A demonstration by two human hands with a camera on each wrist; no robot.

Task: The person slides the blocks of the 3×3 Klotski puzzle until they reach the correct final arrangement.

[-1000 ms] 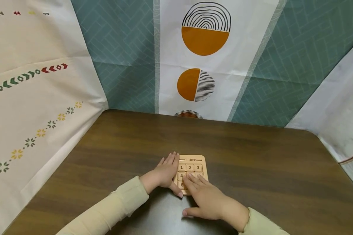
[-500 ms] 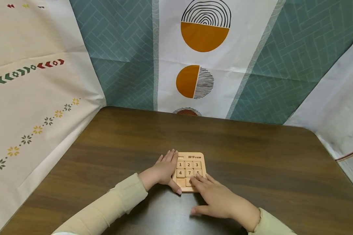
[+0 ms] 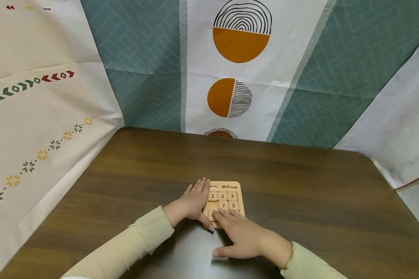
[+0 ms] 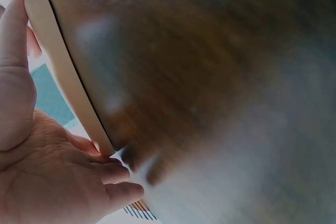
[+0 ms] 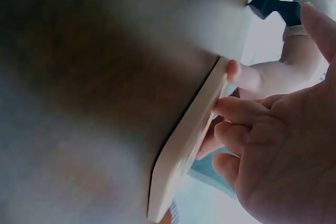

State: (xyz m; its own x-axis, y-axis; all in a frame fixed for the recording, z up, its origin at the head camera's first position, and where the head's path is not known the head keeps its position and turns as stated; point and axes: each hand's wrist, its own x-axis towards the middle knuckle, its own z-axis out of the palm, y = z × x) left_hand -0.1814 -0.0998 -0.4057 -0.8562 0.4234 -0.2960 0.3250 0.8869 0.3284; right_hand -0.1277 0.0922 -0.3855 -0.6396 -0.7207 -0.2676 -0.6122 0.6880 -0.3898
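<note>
A pale wooden sliding number puzzle (image 3: 214, 184) lies on the table. Its 1, 2 and 3 tiles (image 3: 232, 196) form the far row, with 7 and 5 below. The middle-left slot (image 3: 213, 205) is bare. My left hand (image 3: 194, 204) lies along the puzzle's left edge, fingers straight, thumb at the near-left corner. In the left wrist view, thumb and fingers touch the puzzle's side (image 4: 68, 72). Over the near row reaches my right hand (image 3: 242, 236), index fingertip on the bottom-left tile, thumb spread out. That row's numbers are mostly hidden by its fingers.
The dark brown wooden table (image 3: 300, 186) surrounds the puzzle. A patterned teal and white cloth (image 3: 143, 77) hangs behind, and a white embroidered cloth (image 3: 38, 116) hangs at the left. The right wrist view shows a dark object (image 5: 268, 4) by the left forearm.
The 6 tile has slid from bottom left to bottom middle. The 4 tile has left the middle-left slot, while the bottom-left slot is filled. My right hand shifted right, then back left.
</note>
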